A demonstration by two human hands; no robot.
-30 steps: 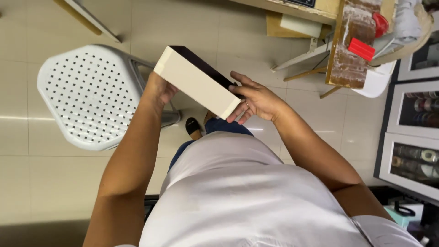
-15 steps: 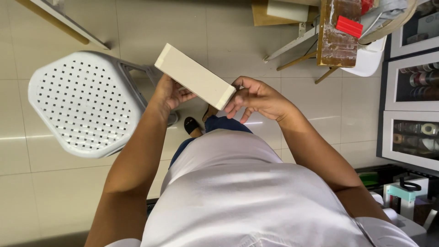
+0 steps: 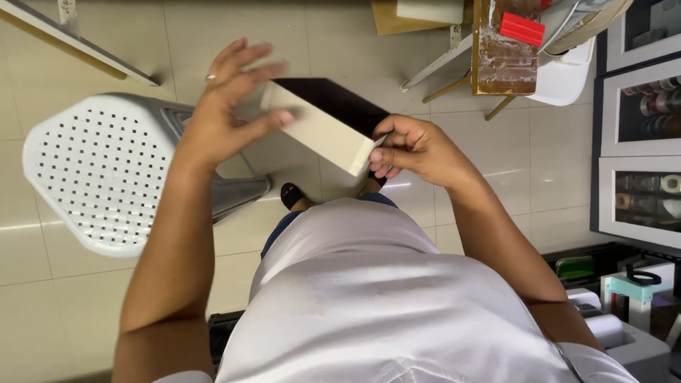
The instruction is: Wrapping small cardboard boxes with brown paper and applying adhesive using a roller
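A view straight down from a person's head shows two bare arms reaching forward over a white shirt. In the upper middle of the frame, held in the air above a pale tiled floor, is a rectangular block with a cream side and a dark, nearly black top face. It tilts, its far end toward the upper left and its near corner pointing down to the right.

The right hand, just right of centre, is curled closed around the block's near right corner, fingers tucked under it and thumb on the edge. The left hand, left of centre and slightly blurred, is open with fingers spread; its fingertips lie against the cream side near the block's far end, not wrapped around it. A ring shows on one finger.

Below the left hand, at the left of the frame, stands a white perforated plastic stool. At the upper right sits a worn wooden board with a red object beside it. Glass-fronted cabinets line the right edge.
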